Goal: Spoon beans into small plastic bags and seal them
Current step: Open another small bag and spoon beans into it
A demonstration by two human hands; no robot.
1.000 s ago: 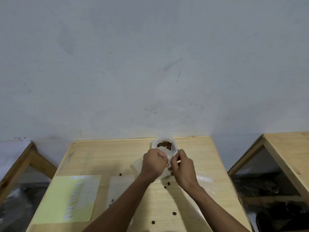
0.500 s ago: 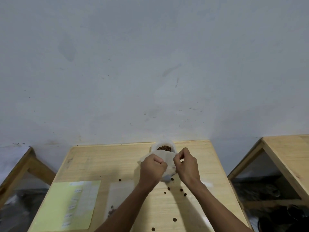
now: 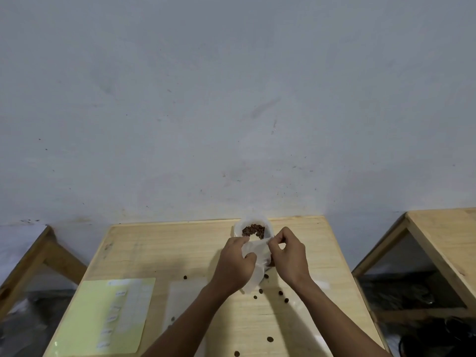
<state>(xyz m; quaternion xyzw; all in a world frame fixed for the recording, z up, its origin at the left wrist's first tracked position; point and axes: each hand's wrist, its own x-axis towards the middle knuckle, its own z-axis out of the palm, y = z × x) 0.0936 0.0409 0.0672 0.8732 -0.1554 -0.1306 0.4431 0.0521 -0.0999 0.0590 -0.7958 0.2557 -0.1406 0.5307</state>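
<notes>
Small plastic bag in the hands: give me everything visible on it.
The small plastic bag is thin, translucent whitish film, crumpled rather than flat. It is held up above the wooden table, just in front of the white container of beans. The left hand grips its left side; the right hand pinches its top edge, which is stretched between the two hands. Its lower end hangs down towards loose beans on the table. Contents and seal state cannot be told.

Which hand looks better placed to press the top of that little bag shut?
Probably the right hand: its fingertips pinch the top edge of the small plastic bag, just in front of the bean container. The left hand grips lower on the bag's side, steadying it.
</notes>
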